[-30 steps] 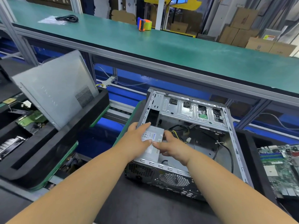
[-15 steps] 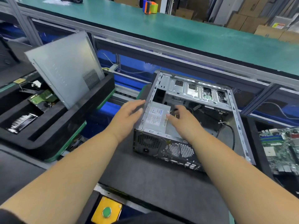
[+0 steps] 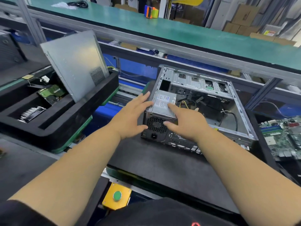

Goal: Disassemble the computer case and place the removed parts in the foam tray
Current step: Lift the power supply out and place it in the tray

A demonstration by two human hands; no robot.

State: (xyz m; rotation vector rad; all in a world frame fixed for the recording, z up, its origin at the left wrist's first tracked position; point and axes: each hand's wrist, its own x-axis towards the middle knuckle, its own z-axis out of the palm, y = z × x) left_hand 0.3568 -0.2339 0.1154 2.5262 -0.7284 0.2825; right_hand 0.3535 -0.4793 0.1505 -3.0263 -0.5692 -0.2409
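Reaching into the open case point(image 3: 241, 128), a person's left hand point(image 3: 132, 116) lies spread against the power supply point(image 3: 162, 106) at the case's near-left corner, right hand point(image 3: 185, 123) flat on top, fingers straight; the foam tray point(image 3: 53, 128) left of the case holds a side panel point(image 3: 76, 62)

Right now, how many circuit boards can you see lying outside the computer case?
2. One green circuit board lies in the foam tray on the left, beside the leaning side panel. A larger motherboard lies right of the case. Others may be hidden.
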